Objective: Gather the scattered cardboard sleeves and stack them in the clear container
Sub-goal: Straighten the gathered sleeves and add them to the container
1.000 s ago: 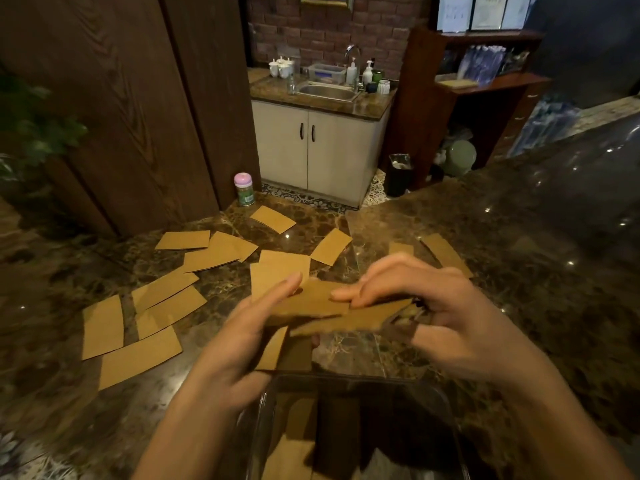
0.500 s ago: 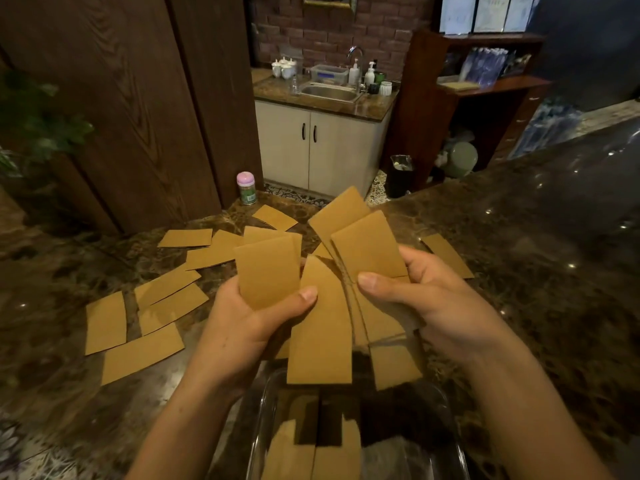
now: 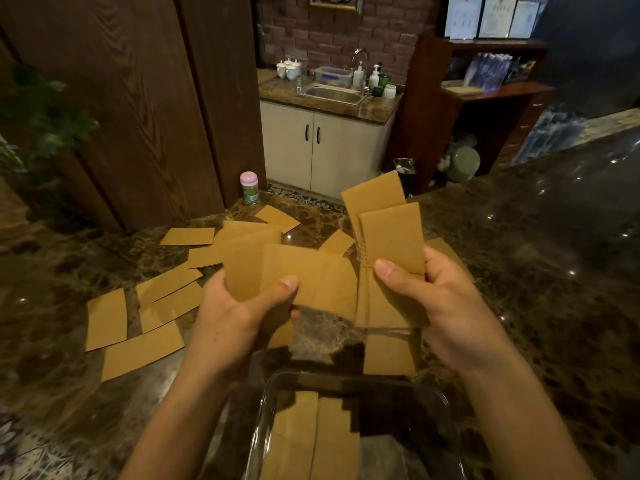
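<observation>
Both hands hold fanned brown cardboard sleeves upright above the clear container (image 3: 266, 403), which stands at the counter's near edge with sleeves lying inside (image 3: 311, 441). My left hand (image 3: 239, 313) pinches a few sleeves (image 3: 304, 275) between thumb and fingers. My right hand (image 3: 446, 306) grips another bunch (image 3: 391, 237), thumb on the front. Several more sleeves lie scattered (image 3: 162, 306) on the dark marble counter (image 3: 519, 254) to the left and behind my hands.
A small pink-lidded canister (image 3: 249, 188) stands at the counter's far edge. Beyond are wooden panels, a sink cabinet (image 3: 325, 147), a black bin (image 3: 405, 171) and wooden shelves (image 3: 485, 95). A plant (image 3: 41, 116) is at far left.
The sleeves went from flat between my hands to upright and fanned. My left hand's sleeves now overlap toward the right bunch, and the hanging sleeve has been drawn up.
</observation>
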